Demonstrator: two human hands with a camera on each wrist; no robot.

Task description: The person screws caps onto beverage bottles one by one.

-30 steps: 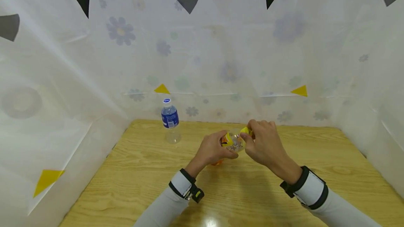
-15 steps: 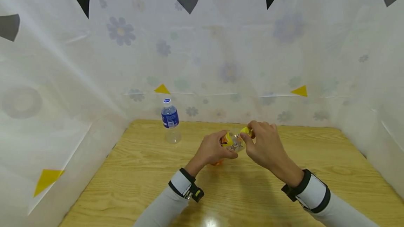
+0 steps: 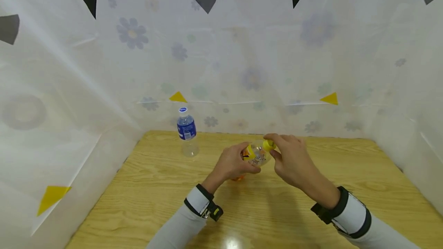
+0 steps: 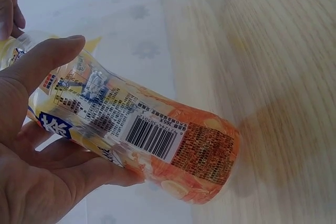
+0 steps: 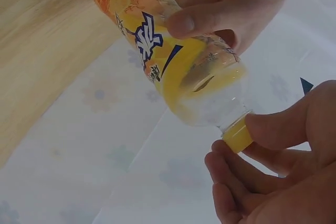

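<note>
My left hand (image 3: 233, 162) grips a clear plastic drink bottle (image 4: 142, 124) with an orange and yellow label, thumb on one side and fingers on the other. The bottle is tilted, its neck toward my right hand, its base low near the tabletop. A yellow cap (image 5: 239, 135) sits on the neck. My right hand (image 3: 294, 160) has its thumb and fingertips on either side of that cap, more loosely spread in the head view. In the head view, the left hand hides the middle of the bottle.
A clear bottle with a blue label and white cap (image 3: 187, 130) stands upright at the back left of the wooden table (image 3: 145, 187). A white flowered curtain (image 3: 242, 49) encloses the back and sides.
My right thumb and index finger have spread and shifted around the cap, showing more of it. The right wrist has moved slightly right. The left hand and bottle stay nearly still.
</note>
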